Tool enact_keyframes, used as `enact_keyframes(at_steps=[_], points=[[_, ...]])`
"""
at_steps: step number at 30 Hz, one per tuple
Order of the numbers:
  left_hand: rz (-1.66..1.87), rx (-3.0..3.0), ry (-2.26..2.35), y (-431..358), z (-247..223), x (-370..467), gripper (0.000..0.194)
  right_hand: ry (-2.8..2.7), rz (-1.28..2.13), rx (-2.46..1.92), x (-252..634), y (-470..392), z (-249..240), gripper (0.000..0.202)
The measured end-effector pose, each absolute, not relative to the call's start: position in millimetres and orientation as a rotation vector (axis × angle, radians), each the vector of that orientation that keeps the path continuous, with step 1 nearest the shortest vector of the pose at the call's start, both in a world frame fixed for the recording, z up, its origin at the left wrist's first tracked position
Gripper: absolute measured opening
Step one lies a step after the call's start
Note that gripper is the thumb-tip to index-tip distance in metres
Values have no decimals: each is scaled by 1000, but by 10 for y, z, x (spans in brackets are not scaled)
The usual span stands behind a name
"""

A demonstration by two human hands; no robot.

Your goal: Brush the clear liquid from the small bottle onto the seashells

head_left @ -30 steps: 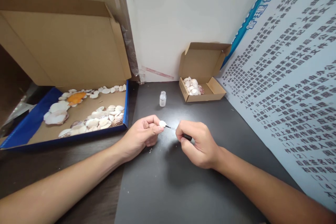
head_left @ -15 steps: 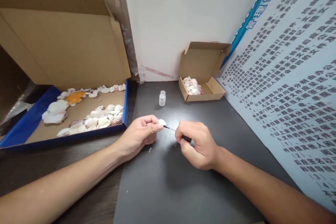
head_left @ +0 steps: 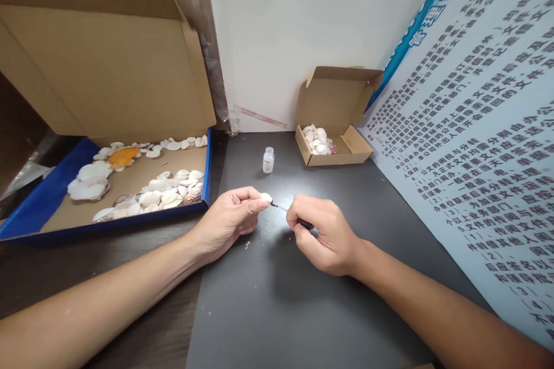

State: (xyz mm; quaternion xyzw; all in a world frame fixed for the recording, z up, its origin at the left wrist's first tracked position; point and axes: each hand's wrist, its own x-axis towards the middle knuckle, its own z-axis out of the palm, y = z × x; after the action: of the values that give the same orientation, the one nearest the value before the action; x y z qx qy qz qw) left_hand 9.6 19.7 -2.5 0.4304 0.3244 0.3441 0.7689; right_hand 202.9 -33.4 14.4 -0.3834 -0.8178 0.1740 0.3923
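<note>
Between the thumb and fingers of my left hand (head_left: pixel 231 219) is a small white seashell (head_left: pixel 266 197). My right hand (head_left: pixel 322 235) grips the black handle of a small brush (head_left: pixel 306 224), whose thin stem points left. Its dark tip meets the shell's right edge. Behind both hands an uncapped small glass bottle (head_left: pixel 268 160) with a whitish look stands upright on the dark grey mat (head_left: pixel 251 323).
At left, an open blue-edged cardboard box (head_left: pixel 206 170) holds many white shells (head_left: pixel 151 199) and an orange shell (head_left: pixel 123 157). A smaller open carton (head_left: pixel 340 157) with shells stands at back right. A white panel (head_left: pixel 303 17) and a printed sheet (head_left: pixel 489 144) border the mat.
The brush tip and the shell have shifted very slightly, staying together at the shell's edge. The whole view has moved a little; both hands keep their grips.
</note>
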Motion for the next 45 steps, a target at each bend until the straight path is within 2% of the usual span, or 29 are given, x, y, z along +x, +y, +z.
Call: enact_keyframes(at_steps=[6,12,19,25,36,45], points=[[743,922,679,211,-36,93,24,-2087,446,-945,2023,-335,142,12],[738,917,670,206,-21,92,23,-2020,441,-1191,2030,-325,139,10],[723,930,675,213,-29,93,25,-2060,437,-981,2042,-333,159,11],[719,935,686,204,-21,91,27,-2054,460,-1286,2039,-299,145,9],[708,953,697,199,-6,102,30,-2013,441,-939,2027,-347,148,13],[711,934,670,209,-18,89,29,-2093,519,-1099,2016,-324,126,11]])
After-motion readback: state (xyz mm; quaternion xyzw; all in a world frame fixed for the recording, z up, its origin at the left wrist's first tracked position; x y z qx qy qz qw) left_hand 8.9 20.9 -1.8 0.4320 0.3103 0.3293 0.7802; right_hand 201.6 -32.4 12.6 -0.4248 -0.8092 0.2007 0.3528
